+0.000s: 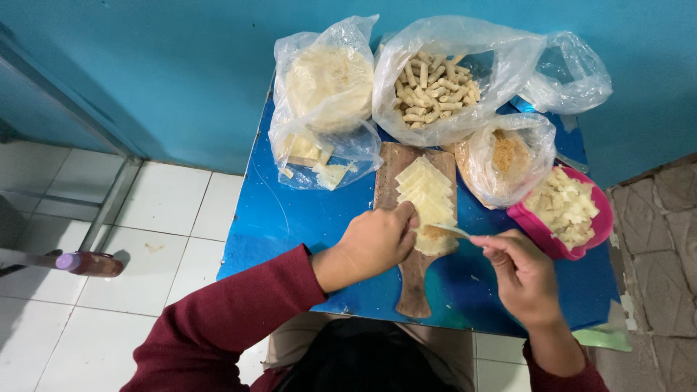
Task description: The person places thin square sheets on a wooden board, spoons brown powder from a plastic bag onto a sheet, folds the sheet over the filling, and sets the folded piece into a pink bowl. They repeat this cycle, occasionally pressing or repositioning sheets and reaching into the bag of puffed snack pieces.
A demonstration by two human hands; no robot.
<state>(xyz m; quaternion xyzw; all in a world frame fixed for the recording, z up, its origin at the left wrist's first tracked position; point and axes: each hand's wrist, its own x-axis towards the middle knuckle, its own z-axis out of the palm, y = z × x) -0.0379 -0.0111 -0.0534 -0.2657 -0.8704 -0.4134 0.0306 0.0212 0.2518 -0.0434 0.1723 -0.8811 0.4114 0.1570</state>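
Observation:
A wooden cutting board (414, 287) lies on a small blue table (290, 218), with several pale square pastry sheets (425, 187) fanned along it. My left hand (377, 239) rests on the nearest sheet, pressing its edge. My right hand (519, 272) grips a small metal spoon (450, 230) whose tip lies over brownish filling on that sheet.
A pink bowl of pale cubes (563, 210) sits at the right. Behind are plastic bags: rolled sticks (434, 87), crumbs (508, 156), round wrappers (327, 87), and an empty one (570, 72). A bottle (91, 263) lies over the white tiled floor at left. A blue wall stands behind.

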